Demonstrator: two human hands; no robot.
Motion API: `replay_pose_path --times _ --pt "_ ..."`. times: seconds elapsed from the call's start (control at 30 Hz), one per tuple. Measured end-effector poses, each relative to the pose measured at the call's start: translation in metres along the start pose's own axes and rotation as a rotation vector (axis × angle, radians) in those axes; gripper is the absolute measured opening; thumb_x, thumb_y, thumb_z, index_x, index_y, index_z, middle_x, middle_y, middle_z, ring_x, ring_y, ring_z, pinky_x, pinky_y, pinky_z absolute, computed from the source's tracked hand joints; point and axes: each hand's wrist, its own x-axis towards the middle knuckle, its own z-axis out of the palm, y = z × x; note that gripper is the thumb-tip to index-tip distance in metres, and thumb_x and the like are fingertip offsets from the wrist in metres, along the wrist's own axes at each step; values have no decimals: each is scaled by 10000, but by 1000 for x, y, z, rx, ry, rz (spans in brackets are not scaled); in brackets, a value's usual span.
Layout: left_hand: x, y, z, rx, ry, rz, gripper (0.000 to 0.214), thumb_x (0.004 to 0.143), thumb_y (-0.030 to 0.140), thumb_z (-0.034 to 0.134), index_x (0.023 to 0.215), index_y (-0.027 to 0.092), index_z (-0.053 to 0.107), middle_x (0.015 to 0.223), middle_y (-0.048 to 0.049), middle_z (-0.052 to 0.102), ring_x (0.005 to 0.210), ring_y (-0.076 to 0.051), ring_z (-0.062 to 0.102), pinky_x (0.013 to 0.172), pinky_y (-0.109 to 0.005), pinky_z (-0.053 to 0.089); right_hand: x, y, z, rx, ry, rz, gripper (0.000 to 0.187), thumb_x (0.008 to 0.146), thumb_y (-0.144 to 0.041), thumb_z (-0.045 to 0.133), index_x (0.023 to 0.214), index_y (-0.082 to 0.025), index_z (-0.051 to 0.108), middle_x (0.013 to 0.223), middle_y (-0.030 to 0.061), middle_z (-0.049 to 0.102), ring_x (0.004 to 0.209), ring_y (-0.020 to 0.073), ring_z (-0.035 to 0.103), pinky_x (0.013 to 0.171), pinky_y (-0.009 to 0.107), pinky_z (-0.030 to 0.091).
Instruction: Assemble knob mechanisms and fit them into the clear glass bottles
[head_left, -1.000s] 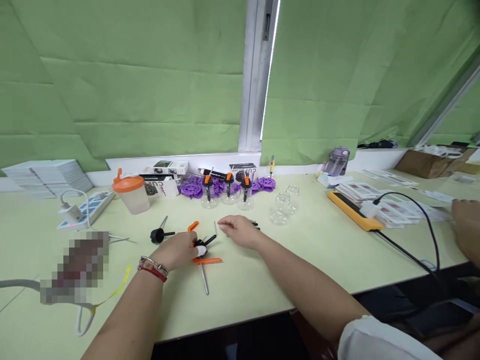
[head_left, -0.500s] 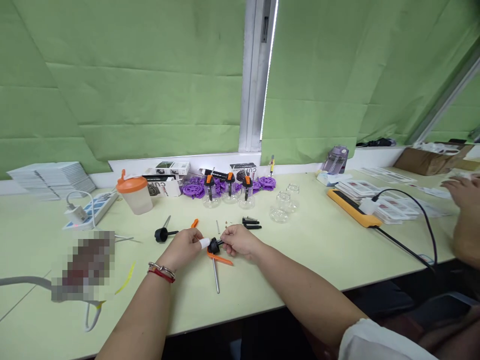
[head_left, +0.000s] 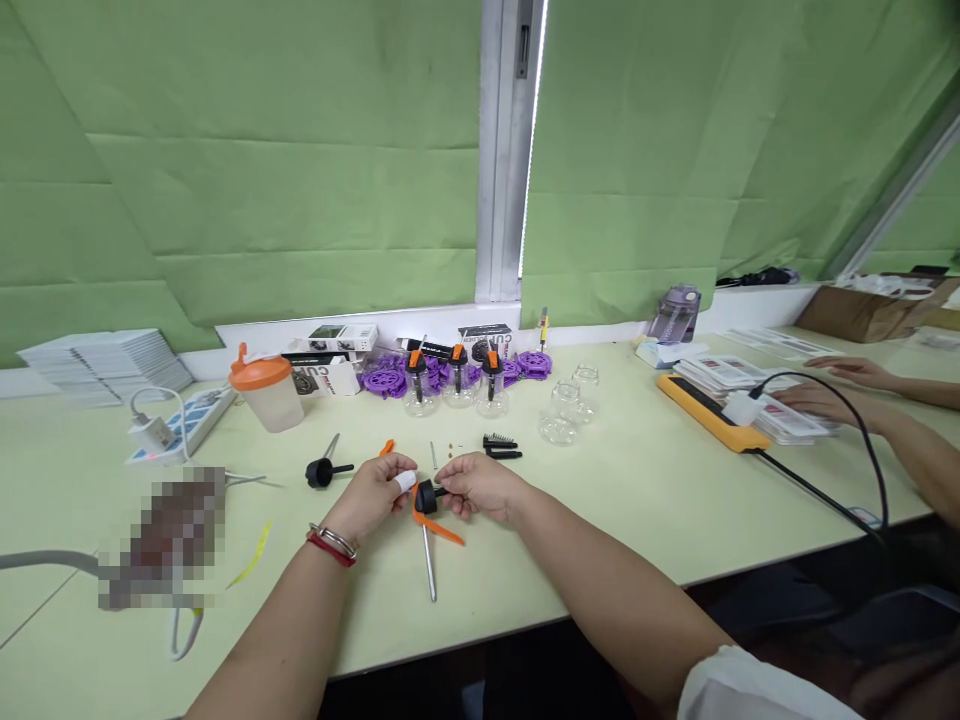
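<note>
Over the table near its front edge, my right hand [head_left: 480, 484] pinches the stem of a small black cap [head_left: 427, 497]. My left hand [head_left: 381, 490], with white tape on its thumb, is closed at the upper end of an orange lever [head_left: 442, 530] beside the cap. A thin metal tube [head_left: 430, 570] extends below them towards me. Another black cap [head_left: 321, 473] with a tube lies left of my hands. An orange piece [head_left: 387, 447] is behind my left hand. A metal pin [head_left: 433, 456] and tiny parts lie beyond my fingers, with black comb-like pieces [head_left: 501, 446] to their right.
Clear jars with black-and-orange tops [head_left: 491, 385] stand before purple parts [head_left: 386, 380]. Clear empty jars [head_left: 559, 428] are right of them. An orange-lidded cup [head_left: 270, 395] and power strip [head_left: 191, 425] are left. At right, a co-worker's hands [head_left: 832, 400] rest by white cards [head_left: 720, 375] and a yellow power strip [head_left: 709, 415].
The black cap has turned slightly between my hands, and the tube's lower end has shifted a little towards me. The co-worker's hands have moved in over the white cards.
</note>
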Motion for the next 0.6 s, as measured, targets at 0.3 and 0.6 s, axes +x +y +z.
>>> replay_pose_path --times 0.3,0.6 --pt "4 2 -8 -61 243 142 308 615 348 694 822 151 580 633 28 566 497 -77 473 482 -224 383 7 -2 -14 94 45 8 142 855 -85 447 917 -151 556 513 -27 538 345 63 402 371 184 364" --pt "10 -4 2 280 369 214 220 704 389 570 775 184 606 572 17 578 499 -132 527 507 -256 399 11 -5 -32 73 119 35 95 842 -122 500 922 -158 537 507 -45 486 343 57 362 371 188 356"
